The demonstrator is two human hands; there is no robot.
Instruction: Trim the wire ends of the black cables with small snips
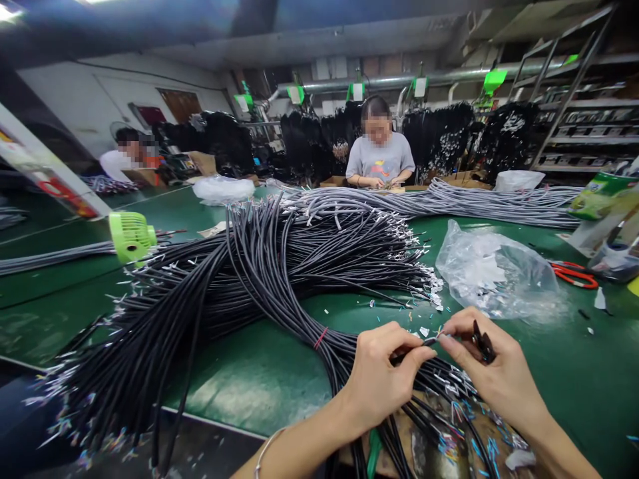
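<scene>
Head view: both hands low and right of centre, over the near edge of the green table (259,372). Left hand (387,372) closed, thumb and fingers pinching the end of one black cable (428,342); a bracelet (267,452) on that wrist. Right hand (499,372) thumb against fingertip, pinched on the thin wires (440,335) at the cable's tip; small black tool (482,343) tucked in the same hand, jaws too small to read. Fingertips of the two hands near each other.

Beneath the hands, stripped ends of a bundle (289,299) of black cables, red tie (321,337) around it. To its left, a larger pile (164,313) of black cables, ends fanned out. Green fan (132,237) beyond the pile's left end. Clear bag (499,269) beyond the right hand, holding pale scraps; red-handled scissors (574,274) just beside it. Grey cables (489,205) across the far side. Person (380,156) behind those, both hands at small work; another person at far left.
</scene>
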